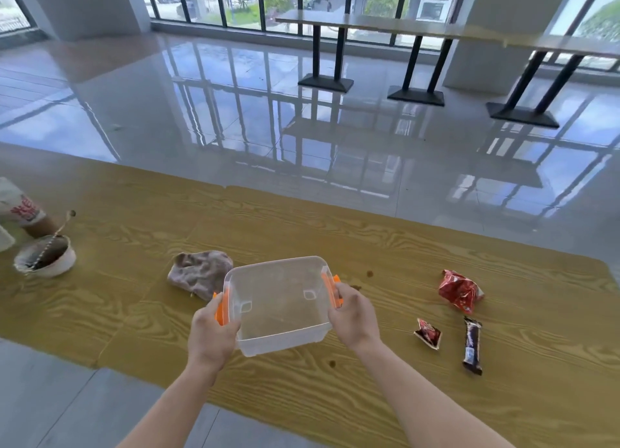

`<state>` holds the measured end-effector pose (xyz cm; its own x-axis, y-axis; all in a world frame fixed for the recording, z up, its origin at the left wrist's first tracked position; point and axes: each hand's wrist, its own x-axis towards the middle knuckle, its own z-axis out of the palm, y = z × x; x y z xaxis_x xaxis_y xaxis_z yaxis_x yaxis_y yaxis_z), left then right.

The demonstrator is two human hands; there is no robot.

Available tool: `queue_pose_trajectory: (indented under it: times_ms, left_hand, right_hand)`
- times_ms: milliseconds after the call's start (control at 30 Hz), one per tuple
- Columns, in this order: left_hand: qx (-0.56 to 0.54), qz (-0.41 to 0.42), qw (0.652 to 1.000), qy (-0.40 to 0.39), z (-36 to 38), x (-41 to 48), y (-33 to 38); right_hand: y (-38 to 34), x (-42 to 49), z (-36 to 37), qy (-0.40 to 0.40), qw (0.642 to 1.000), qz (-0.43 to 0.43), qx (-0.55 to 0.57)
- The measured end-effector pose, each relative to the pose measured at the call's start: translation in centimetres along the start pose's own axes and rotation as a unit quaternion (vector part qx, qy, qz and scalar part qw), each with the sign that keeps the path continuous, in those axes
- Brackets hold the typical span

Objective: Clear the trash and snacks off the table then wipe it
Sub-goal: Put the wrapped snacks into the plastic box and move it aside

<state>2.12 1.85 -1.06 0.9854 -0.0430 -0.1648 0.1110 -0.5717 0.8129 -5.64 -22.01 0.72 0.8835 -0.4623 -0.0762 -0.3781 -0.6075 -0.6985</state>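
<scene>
Wood-grain table [369, 246]: left hand [211, 333] and right hand [354, 317] closed on clear bin's [278, 300] orange latches. Cloth [199, 273] just left; red wrapper [459, 290], dark bar [472, 345] right. Risk: latches pivot, bin tips.

both hands [212, 333] [355, 318] hold clear bin [278, 305] over wooden table [369, 246].

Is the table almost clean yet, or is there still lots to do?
Still lots. Nothing looks cleared yet: the clear box is empty. The left hand and right hand hold it by its orange handles. Left to clear: the red bag, small red packet, dark bar, bowl and cup. Then the cloth must wipe the crumbs off the table.
</scene>
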Motion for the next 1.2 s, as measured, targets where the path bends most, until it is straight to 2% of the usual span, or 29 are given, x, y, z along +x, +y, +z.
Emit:
queue_pose_trajectory:
  times_ms: [133,233,367,467,567,700,800,900,1000,1100,1200]
  left_hand:
    - [0.021,0.008,1.0,-0.018,0.5,0.5,-1.3]
    - [0.033,0.019,0.999,-0.033,0.9,0.9,-2.0]
    - [0.054,0.015,0.998,-0.027,1.2,1.1,-2.1]
    - [0.094,0.033,0.995,0.001,1.6,1.7,-1.4]
    - [0.151,0.098,0.984,0.004,2.4,2.2,-1.0]
    - [0.175,0.144,0.974,-0.02,3.6,2.6,-1.7]
    - [0.163,0.146,0.975,-0.026,3.9,2.5,-2.2]
    - [0.158,0.149,0.976,-0.032,3.9,2.6,-2.2]
    - [0.161,0.15,0.974,-0.049,3.9,2.5,-1.9]
    - [0.166,0.149,0.973,-0.064,3.7,2.4,-1.8]
    - [0.183,0.155,0.969,-0.067,3.6,2.7,-2.2]
  right_hand:
    - [0.2,-1.0,-0.3,-0.007,1.0,0.004,0.023]
    - [2.4,-2.7,-1.2,0.031,0.998,0.044,0.033]
    - [7.8,-5.9,-3.0,0.052,0.993,0.091,-0.047]
    - [11.5,-7.8,-4.5,-0.001,0.981,0.124,-0.151]
    - [13.5,-9.1,-5.2,-0.083,0.951,0.164,-0.248]
    - [15.4,-10.5,-4.5,-0.124,0.928,0.185,-0.298]
    - [16.2,-11.0,-4.2,-0.096,0.932,0.164,-0.308]
    - [14.3,-9.9,-4.6,-0.024,0.959,0.106,-0.262]
    - [9.6,-7.3,-5.3,0.049,0.977,0.012,-0.209]
    - [3.8,-4.6,-6.0,0.104,0.977,-0.084,-0.168]
    - [-1.3,-2.3,-5.4,0.096,0.977,-0.158,-0.106]
